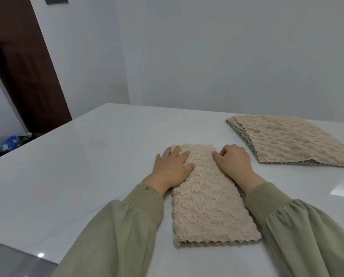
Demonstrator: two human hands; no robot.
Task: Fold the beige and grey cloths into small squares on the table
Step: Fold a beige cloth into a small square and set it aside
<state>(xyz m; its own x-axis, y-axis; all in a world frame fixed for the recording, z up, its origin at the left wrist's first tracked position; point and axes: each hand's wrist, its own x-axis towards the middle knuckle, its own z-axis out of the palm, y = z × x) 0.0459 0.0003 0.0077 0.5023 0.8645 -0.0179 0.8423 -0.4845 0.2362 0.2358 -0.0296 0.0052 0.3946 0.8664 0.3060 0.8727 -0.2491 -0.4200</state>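
Two grips: the left grip [172, 168] and the right grip [234, 162], both bare hands, sit on the far end of one cloth, with a band of pile showing between them.
Left grip: palm down, with the fingers straight and slightly spread. It presses flat on the cloth's far left corner, and the outer fingers reach past the edge.
Right grip: the fingers are curled in round the far right edge of the cloth, pinching it. The thumb lies on top and points toward the left grip.
Cloth: a long, fleecy beige cloth strip [207, 206] with a scalloped hem, folded lengthwise. It lies flat under both grips and runs from them back toward the person, between the forearms.
Stack: a flat pile of waffle-textured beige cloths [291, 140] lies beyond and to the right of the right grip, well apart from it. Greyish layers show along its near edge.
Counter: a glossy white counter [87, 166] carries the strip and the pile. It stretches bare to the left of the left grip.
Sleeves: olive-green ribbed-cuff sleeves [127, 226] cover both forearms behind the grips.
Backdrop: a pale wall [207, 47] stands beyond the grips. A dark brown panel [21, 66] stands far to the left.
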